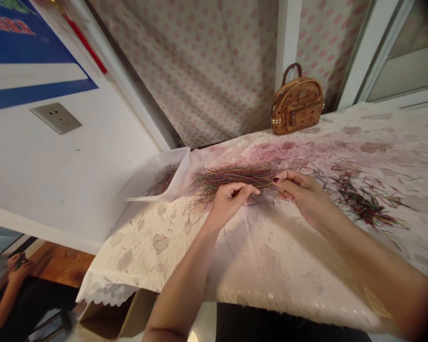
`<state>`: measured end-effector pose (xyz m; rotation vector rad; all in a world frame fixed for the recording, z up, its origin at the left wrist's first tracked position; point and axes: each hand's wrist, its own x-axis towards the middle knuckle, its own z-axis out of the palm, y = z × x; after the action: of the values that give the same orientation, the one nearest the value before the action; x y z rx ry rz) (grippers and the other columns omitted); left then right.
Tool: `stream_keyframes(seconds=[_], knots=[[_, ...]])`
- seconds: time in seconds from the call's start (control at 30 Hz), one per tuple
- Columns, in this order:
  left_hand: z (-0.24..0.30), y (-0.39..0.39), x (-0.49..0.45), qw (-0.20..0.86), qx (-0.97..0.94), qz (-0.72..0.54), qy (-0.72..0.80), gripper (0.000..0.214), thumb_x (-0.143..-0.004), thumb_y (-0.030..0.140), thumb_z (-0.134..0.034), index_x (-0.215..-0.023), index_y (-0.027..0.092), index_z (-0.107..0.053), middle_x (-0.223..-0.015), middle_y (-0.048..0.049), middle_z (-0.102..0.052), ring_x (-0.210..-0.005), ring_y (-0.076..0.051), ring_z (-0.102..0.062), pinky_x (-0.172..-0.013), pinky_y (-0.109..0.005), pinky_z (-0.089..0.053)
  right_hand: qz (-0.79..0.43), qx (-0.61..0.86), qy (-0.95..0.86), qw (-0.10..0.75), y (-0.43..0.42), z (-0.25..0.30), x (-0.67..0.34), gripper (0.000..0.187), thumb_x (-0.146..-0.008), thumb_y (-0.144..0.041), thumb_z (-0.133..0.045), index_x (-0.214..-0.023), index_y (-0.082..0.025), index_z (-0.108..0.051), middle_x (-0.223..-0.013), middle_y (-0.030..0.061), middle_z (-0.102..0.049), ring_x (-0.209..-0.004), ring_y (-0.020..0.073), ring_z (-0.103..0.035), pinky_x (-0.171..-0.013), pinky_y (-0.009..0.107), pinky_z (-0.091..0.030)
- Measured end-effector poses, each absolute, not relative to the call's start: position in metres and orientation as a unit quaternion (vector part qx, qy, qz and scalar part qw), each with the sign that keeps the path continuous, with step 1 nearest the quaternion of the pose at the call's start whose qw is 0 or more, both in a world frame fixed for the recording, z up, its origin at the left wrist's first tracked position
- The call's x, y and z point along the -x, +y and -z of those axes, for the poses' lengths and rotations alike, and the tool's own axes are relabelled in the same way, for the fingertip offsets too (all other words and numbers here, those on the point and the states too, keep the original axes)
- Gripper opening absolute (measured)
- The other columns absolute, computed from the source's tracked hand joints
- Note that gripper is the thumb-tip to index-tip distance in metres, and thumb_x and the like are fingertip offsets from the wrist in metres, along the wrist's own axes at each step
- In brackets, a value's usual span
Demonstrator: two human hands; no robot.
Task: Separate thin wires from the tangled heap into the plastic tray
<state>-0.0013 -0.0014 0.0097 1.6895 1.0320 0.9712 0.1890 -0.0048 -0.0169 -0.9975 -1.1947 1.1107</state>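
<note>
A heap of thin coloured strands (235, 175), red, green and dark, lies on a white patterned tablecloth (271, 256). My left hand (230, 199) is curled at the heap's near edge, its fingers pinched together on a few strands. Close to its right, my right hand (301, 190) rests on the cloth with the fingers pressed together at the heap's right end, pinching strands too. A second, looser scatter of strands (360, 199) lies to the right of my right hand.
A white plastic tray (153, 175) holding more strands sits at the table's left edge by the wall. A brown leather bag (297, 102) stands at the back. Another person's hands (16, 266) show at the lower left.
</note>
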Motion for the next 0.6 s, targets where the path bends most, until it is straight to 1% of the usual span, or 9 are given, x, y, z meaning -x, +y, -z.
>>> stream_keyframes(seconds=[0.1, 0.17, 0.23, 0.33, 0.4, 0.5, 0.53, 0.6], knots=[[-0.012, -0.009, 0.014, 0.456, -0.682, -0.386, 0.421, 0.037, -0.09, 0.047, -0.058, -0.089, 0.015, -0.075, -0.056, 0.0033, -0.044, -0.052, -0.007, -0.037, -0.051, -0.022, -0.028, -0.481, 0.41, -0.491, 0.6, -0.005, 0.015, -0.191, 0.025, -0.08, -0.035, -0.066, -0.064, -0.024, -0.049, -0.061, -0.0022, -0.038, -0.053, 0.0129, -0.032, -0.054, 0.032, -0.032], [-0.013, -0.017, 0.025, 0.459, -0.681, -0.375, 0.43, 0.037, -0.091, 0.047, -0.056, -0.089, 0.014, -0.075, -0.055, 0.0038, -0.042, -0.051, -0.006, -0.036, -0.05, -0.022, -0.028, -0.486, 0.396, -0.482, 0.613, -0.006, 0.013, -0.193, 0.028, -0.079, -0.033, -0.066, -0.061, -0.024, -0.047, -0.061, -0.002, -0.036, -0.052, 0.0129, -0.029, -0.053, 0.033, -0.031], [-0.014, -0.026, 0.037, 0.461, -0.677, -0.36, 0.446, 0.038, -0.091, 0.047, -0.056, -0.088, 0.014, -0.074, -0.055, 0.0036, -0.044, -0.05, -0.006, -0.037, -0.05, -0.022, -0.028, -0.495, 0.384, -0.468, 0.623, -0.007, 0.011, -0.193, 0.028, -0.079, -0.03, -0.067, -0.06, -0.023, -0.047, -0.061, -0.0022, -0.036, -0.052, 0.0126, -0.028, -0.053, 0.033, -0.03], [-0.019, -0.041, 0.056, 0.457, -0.662, -0.343, 0.485, 0.036, -0.089, 0.047, -0.059, -0.087, 0.014, -0.074, -0.055, 0.0034, -0.045, -0.05, -0.006, -0.038, -0.05, -0.021, -0.031, -0.517, 0.376, -0.464, 0.614, -0.01, 0.009, -0.191, 0.02, -0.079, -0.029, -0.068, -0.065, -0.023, -0.055, -0.061, -0.0026, -0.039, -0.054, 0.012, -0.031, -0.054, 0.031, -0.029], [-0.026, -0.048, 0.07, 0.444, -0.649, -0.35, 0.509, 0.035, -0.087, 0.046, -0.06, -0.086, 0.014, -0.074, -0.054, 0.0036, -0.044, -0.049, -0.006, -0.037, -0.05, -0.021, -0.031, -0.534, 0.376, -0.484, 0.583, -0.013, 0.008, -0.188, 0.012, -0.079, -0.034, -0.068, -0.076, -0.023, -0.063, -0.063, -0.002, -0.047, -0.055, 0.0119, -0.037, -0.055, 0.031, -0.031], [-0.04, -0.047, 0.097, 0.389, -0.624, -0.406, 0.543, 0.032, -0.084, 0.043, -0.061, -0.084, 0.014, -0.075, -0.053, 0.004, -0.042, -0.047, -0.006, -0.035, -0.048, -0.02, -0.029, -0.552, 0.373, -0.507, 0.546, -0.015, 0.007, -0.184, 0.026, -0.081, -0.044, -0.067, -0.094, -0.022, -0.068, -0.074, 0.0006, -0.058, -0.058, 0.0119, -0.045, -0.057, 0.031, -0.035], [-0.047, -0.043, 0.108, 0.353, -0.614, -0.436, 0.555, 0.031, -0.082, 0.041, -0.063, -0.084, 0.013, -0.075, -0.053, 0.0038, -0.042, -0.047, -0.006, -0.035, -0.048, -0.02, -0.029, -0.554, 0.372, -0.505, 0.547, -0.015, 0.007, -0.184, 0.029, -0.081, -0.046, -0.067, -0.096, -0.021, -0.068, -0.076, 0.0011, -0.06, -0.058, 0.0117, -0.046, -0.058, 0.03, -0.036], [-0.06, -0.028, 0.134, 0.253, -0.592, -0.496, 0.583, 0.03, -0.079, 0.04, -0.064, -0.084, 0.013, -0.075, -0.054, 0.0033, -0.044, -0.048, -0.006, -0.037, -0.048, -0.02, -0.03, -0.557, 0.371, -0.491, 0.558, -0.014, 0.008, -0.184, 0.029, -0.081, -0.046, -0.067, -0.094, -0.021, -0.068, -0.075, 0.0011, -0.06, -0.057, 0.0112, -0.046, -0.057, 0.03, -0.036]])
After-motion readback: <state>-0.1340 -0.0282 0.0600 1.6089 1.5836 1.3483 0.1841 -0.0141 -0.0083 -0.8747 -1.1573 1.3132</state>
